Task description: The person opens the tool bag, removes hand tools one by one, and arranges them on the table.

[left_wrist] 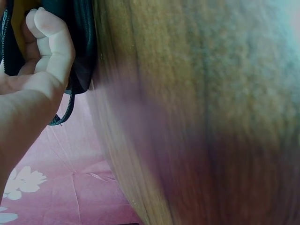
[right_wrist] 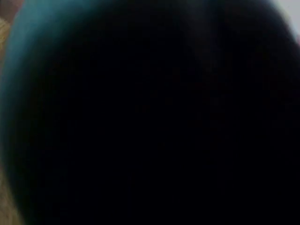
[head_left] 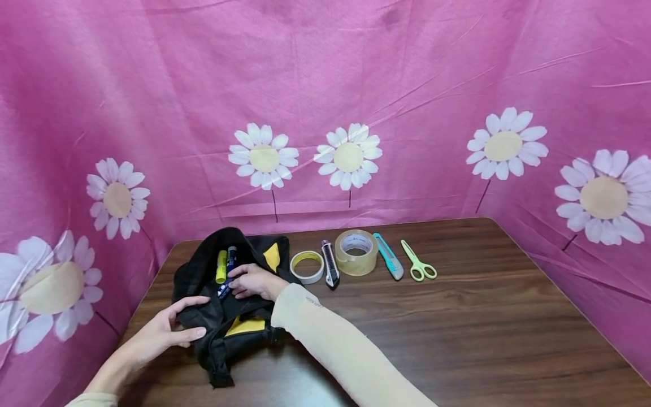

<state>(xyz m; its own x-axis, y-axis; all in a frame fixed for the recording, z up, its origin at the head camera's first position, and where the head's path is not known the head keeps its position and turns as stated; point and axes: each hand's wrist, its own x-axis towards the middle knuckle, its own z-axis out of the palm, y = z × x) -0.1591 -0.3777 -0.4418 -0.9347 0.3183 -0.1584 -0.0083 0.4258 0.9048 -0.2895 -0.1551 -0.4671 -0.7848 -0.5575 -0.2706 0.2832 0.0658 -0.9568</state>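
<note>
A black bag (head_left: 198, 277) with yellow patches lies open at the left of the table. My left hand (head_left: 163, 330) grips its near left edge between thumb and fingers; in the left wrist view that hand (left_wrist: 49, 51) curls at the black fabric. My right hand (head_left: 254, 281) reaches inside the bag and pinches a small dark blue item (head_left: 223, 290), partly hidden by the fingers. Beside it in the bag are a yellow tube (head_left: 221, 267) and a dark blue tube (head_left: 231, 259). Dark, blurred fabric fills most of the right wrist view, hiding the right hand there.
Right of the bag, in a row on the brown wooden table (head_left: 458, 333), lie a white tape roll (head_left: 308, 279), a dark box cutter (head_left: 329, 264), a clear packing tape roll (head_left: 357, 267), a teal box cutter (head_left: 389, 257) and light green scissors (head_left: 419, 263). A pink flowered cloth (head_left: 422, 141) hangs behind.
</note>
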